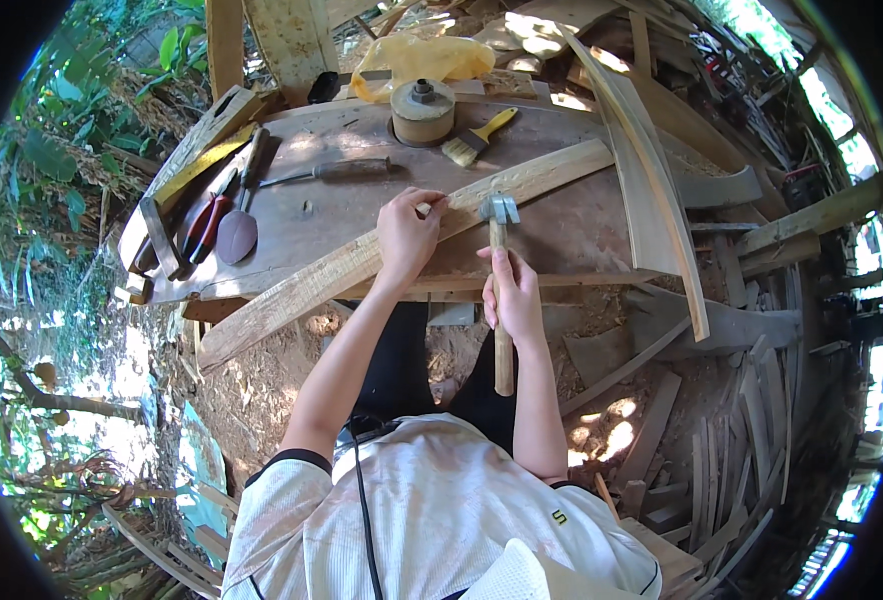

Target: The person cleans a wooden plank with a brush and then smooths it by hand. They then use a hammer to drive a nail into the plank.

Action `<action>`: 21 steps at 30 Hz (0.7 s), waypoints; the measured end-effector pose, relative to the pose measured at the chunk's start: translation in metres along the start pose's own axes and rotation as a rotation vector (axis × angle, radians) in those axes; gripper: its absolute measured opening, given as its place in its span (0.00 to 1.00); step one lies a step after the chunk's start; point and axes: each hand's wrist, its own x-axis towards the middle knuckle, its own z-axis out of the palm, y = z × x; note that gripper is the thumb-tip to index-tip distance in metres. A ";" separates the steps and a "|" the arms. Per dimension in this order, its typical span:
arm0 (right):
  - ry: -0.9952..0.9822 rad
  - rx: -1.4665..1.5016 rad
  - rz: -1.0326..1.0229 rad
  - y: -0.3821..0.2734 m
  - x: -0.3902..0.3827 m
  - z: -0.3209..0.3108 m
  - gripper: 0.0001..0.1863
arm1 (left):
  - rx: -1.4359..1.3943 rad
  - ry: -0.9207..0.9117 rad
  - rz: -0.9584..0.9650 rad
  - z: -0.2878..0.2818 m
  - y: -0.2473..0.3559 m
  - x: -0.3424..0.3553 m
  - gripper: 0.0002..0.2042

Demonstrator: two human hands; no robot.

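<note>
A long wooden board (307, 285) lies slantwise across the workbench (312, 235), its near left end jutting past the front edge. My left hand (410, 235) rests on the board with fingers pinched together. A small pale bit shows at the fingertips, too small to name. My right hand (514, 295) is wrapped round the wooden handle of a hammer (503, 350). The hammer's metal head is over the board, just right of my left fingers; whether it touches the wood I cannot tell.
Behind the board lie a chisel-like tool (352, 168), a round wooden block with a bolt (423, 112) and a paintbrush (477, 138). Red-handled pliers (208, 228) and a yellow strip (202, 165) are at left. Long curved strips (652, 180) lean at right; scrap wood (722, 470) covers the ground.
</note>
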 end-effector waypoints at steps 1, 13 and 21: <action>-0.002 -0.001 0.000 0.000 0.000 0.001 0.25 | 0.001 0.009 0.015 0.000 -0.001 0.000 0.09; -0.059 -0.002 0.003 -0.028 -0.004 0.011 0.26 | 0.042 0.051 0.182 0.001 -0.006 -0.005 0.07; -0.153 0.073 -0.056 -0.039 0.004 0.030 0.23 | 0.122 0.044 0.229 0.002 -0.001 -0.010 0.07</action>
